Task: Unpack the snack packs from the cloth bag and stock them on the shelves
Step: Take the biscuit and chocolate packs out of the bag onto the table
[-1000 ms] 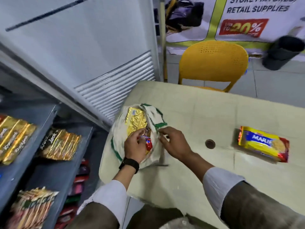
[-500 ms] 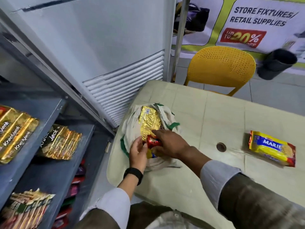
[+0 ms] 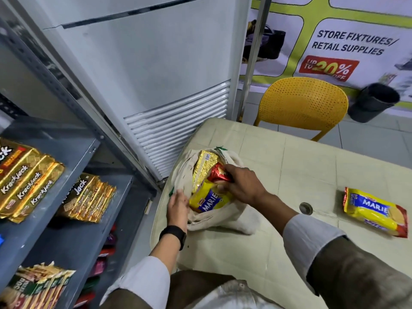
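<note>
- Marie biscuit pack (image 3: 211, 200): yellow, half out of the cloth bag (image 3: 223, 221) at the table's (image 3: 289, 253) left edge, beside a gold foil pack (image 3: 204, 167).
- Right hand (image 3: 242, 186): fingers closed on the pack's red crimped end, apparently to draw it out.
- Left hand (image 3: 178, 206): flat and unclenched against the bag's mouth, likely bracing the cloth.
- Second Marie pack (image 3: 374, 211): lies near the table's right edge, not yet shelved.
- Shelves (image 3: 73, 166): left of the table, holding Krackjack packs (image 3: 24, 179).

cloth bag (image 3: 225, 221) open on table; yellow Marie pack (image 3: 208, 200) half out; second Marie pack (image 3: 374, 211) flat, apart
</note>
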The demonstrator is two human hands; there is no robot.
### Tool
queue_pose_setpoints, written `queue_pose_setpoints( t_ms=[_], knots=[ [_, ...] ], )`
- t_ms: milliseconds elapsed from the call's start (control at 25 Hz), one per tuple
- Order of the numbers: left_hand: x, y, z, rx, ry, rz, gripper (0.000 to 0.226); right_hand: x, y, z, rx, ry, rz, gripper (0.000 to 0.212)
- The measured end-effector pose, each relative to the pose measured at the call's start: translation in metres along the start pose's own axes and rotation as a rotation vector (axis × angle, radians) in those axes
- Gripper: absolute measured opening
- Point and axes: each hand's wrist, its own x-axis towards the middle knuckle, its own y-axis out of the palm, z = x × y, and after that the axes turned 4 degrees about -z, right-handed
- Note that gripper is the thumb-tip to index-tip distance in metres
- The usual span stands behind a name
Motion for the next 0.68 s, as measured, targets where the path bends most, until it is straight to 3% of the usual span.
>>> queue_pose_setpoints(
  t_ms=[120,280,480,560,680],
  knots=[
    [-0.009,0.005,-0.019,-0.058,0.036,0.073,0.051,-0.006,-0.007,-0.002,0.285,0.123,-0.156,0.066],
    [-0.029,0.022,-0.047,-0.049,0.142,0.198,0.057,-0.007,-0.023,0.001,0.464,0.182,-0.225,0.051],
    [-0.063,0.056,-0.072,-0.018,0.267,0.268,0.069,-0.03,-0.069,-0.003,0.583,0.108,-0.375,0.054],
    [-0.078,0.079,-0.07,0.037,0.316,0.331,0.061,-0.053,-0.086,-0.017,0.768,0.122,-0.442,0.05],
    [-0.103,0.114,-0.042,0.104,0.287,0.411,0.054,-0.103,-0.088,-0.062,1.122,0.359,-0.555,0.036]
  ],
)
